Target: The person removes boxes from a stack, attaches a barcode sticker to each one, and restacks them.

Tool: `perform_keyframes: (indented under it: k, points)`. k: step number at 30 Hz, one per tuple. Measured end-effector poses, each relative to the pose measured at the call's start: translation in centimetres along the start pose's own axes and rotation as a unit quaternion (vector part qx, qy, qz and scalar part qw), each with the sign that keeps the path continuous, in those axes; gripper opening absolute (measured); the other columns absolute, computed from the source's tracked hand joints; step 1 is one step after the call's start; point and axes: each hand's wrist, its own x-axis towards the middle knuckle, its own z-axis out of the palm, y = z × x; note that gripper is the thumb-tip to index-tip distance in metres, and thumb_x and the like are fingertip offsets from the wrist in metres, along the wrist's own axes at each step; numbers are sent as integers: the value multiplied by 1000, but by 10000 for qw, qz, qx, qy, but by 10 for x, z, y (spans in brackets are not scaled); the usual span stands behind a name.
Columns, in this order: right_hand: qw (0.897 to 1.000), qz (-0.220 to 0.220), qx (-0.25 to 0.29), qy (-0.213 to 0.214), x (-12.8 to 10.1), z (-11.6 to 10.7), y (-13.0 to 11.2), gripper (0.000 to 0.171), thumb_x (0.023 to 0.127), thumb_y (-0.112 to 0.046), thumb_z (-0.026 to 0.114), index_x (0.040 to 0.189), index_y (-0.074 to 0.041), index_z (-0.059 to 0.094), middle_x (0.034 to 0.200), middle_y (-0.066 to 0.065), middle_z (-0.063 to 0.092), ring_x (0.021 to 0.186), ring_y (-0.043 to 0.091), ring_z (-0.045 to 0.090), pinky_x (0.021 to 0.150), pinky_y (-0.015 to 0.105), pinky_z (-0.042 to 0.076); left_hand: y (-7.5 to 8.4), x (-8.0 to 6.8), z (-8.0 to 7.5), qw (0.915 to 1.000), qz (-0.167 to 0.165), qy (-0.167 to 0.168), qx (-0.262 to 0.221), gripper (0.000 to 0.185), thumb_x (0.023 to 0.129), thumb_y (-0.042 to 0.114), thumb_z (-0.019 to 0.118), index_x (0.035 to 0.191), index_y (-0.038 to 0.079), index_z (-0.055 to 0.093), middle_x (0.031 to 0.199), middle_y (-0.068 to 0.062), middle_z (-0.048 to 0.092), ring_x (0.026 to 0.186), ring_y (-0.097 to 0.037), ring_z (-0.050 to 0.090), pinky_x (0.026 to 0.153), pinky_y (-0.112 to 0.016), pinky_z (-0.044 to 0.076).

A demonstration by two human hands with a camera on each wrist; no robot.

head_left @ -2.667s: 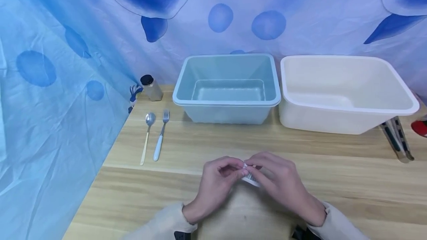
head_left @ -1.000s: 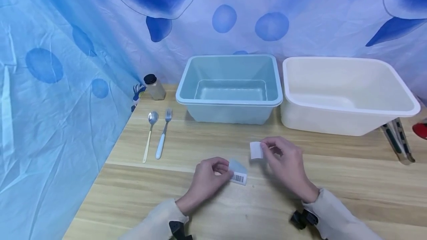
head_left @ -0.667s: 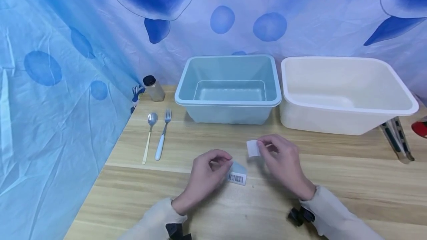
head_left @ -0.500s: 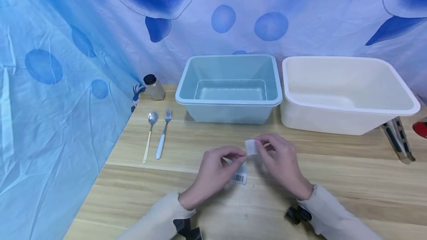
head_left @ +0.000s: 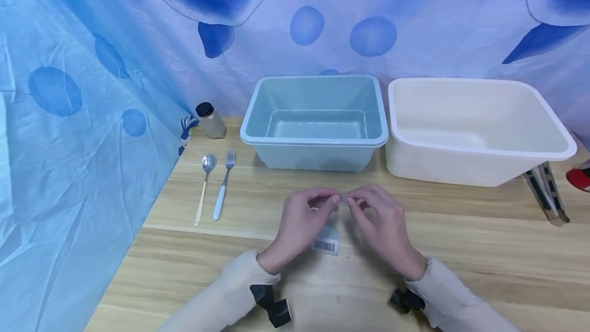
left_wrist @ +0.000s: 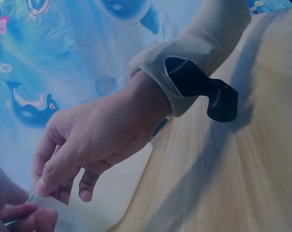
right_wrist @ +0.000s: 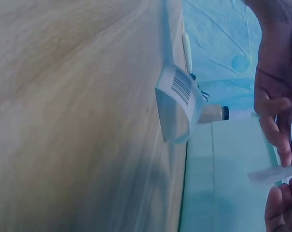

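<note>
Above the wooden table (head_left: 461,250) my two hands meet fingertip to fingertip. My left hand (head_left: 333,200) and my right hand (head_left: 352,201) each pinch an end of a small white strip (right_wrist: 271,174), which shows edge-on as a thin sliver (head_left: 343,200) in the head view. Under the hands a torn white wrapper with a barcode (head_left: 325,244) lies on the table, and no hand touches it. Its flap (right_wrist: 179,99) stands up off the wood in the right wrist view. From the left wrist I see the right hand (left_wrist: 88,145) with its fingers curled.
A pale blue tub (head_left: 316,140) and a white tub (head_left: 479,150) stand at the back. A spoon (head_left: 203,188), a fork (head_left: 222,188) and a small dark-capped jar (head_left: 210,121) are at the left. Tongs (head_left: 546,193) lie at the right. A blue curtain (head_left: 69,168) hangs along the left edge.
The hands pulled apart, left with the wrapper, right with the strip. The left hand then dropped the wrapper on the table and rose to take the strip's other end.
</note>
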Motion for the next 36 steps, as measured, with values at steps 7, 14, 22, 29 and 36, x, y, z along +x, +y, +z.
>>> perform_keyframes:
  k: [7, 14, 22, 29, 36]
  points:
    - [9998, -171, 106, -26, -3, 5, -2, 9, 80, -1, 72, 89, -4, 72, 88, 6, 68, 76, 16, 63, 68, 17, 53, -5, 5, 3, 9942, -518, 145, -927, 18, 89, 15, 70, 98, 1, 72, 88, -15, 75, 81, -33, 72, 66, -39, 59]
    - [9987, -380, 278, 217, -5, 7, -3, 14, 75, 1, 75, 88, -5, 75, 85, 6, 70, 72, 13, 64, 63, 19, 52, -8, 5, 2, 9878, -889, 342, -1229, 12, 87, 8, 68, 94, 0, 72, 86, -16, 74, 77, -25, 72, 69, -31, 59]
    - [9745, 1933, 1113, -241, -6, -6, 0, 16, 85, 2, 70, 100, -3, 70, 98, 8, 70, 83, 9, 65, 73, 18, 56, -8, 3, -1, 9867, -781, 698, -1241, 8, 85, 7, 70, 92, 2, 72, 87, -14, 73, 77, -27, 71, 67, -24, 56]
    - [9071, 3687, 1895, -728, 1, -6, 1, 20, 92, -15, 66, 107, -1, 66, 97, 12, 69, 77, 22, 68, 66, 28, 58, -10, 3, -1, 9862, -688, 808, -1272, 9, 86, 9, 71, 91, 2, 71, 86, -15, 73, 77, -27, 70, 68, -22, 55]
    - [9201, 3414, 1884, -379, 4, 4, -3, 13, 88, -8, 69, 97, 1, 68, 90, 9, 70, 74, 13, 66, 67, 24, 56, -19, 5, -7, 9866, -753, 882, -1144, 11, 85, 12, 73, 93, 4, 73, 89, -12, 74, 76, -16, 69, 71, -23, 56]
